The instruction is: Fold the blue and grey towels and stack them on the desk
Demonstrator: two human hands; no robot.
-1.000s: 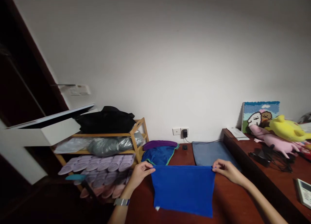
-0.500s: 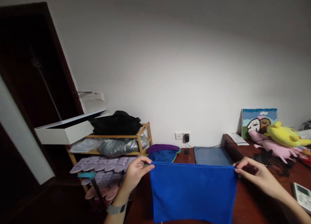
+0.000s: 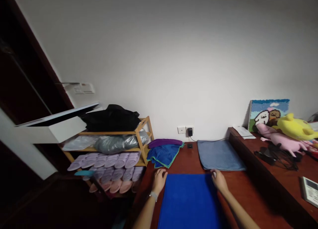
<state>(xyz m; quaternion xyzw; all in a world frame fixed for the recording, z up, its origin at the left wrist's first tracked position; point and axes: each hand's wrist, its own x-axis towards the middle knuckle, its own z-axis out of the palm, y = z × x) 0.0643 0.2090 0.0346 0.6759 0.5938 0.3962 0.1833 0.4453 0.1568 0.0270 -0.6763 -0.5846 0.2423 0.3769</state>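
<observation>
A bright blue cloth (image 3: 188, 202) lies spread out on the dark red-brown table (image 3: 250, 192), its far edge straight. At the far left corner, my left hand (image 3: 159, 181), with a grey band on its wrist, has its fingers closed on the cloth. My right hand (image 3: 219, 182) pinches the far right corner. Beyond my right hand lies a folded grey-blue cloth (image 3: 220, 154). Past my left hand sits a rumpled blue cloth with green trim (image 3: 164, 155), and a purple cloth (image 3: 165, 142) is behind it.
At left stands a wooden rack (image 3: 142, 149) with slippers (image 3: 121, 160), plastic-wrapped items and a black bag (image 3: 113, 119). A white box (image 3: 67, 129) juts out from its top. On a raised surface at right are plush toys (image 3: 295, 128), cables (image 3: 279, 156) and a calculator-like device (image 3: 310, 191).
Both hands have lowered the blue cloth from a raised, hanging position to flat on the table. My hands are now closer together, and the view has tilted slightly down.
</observation>
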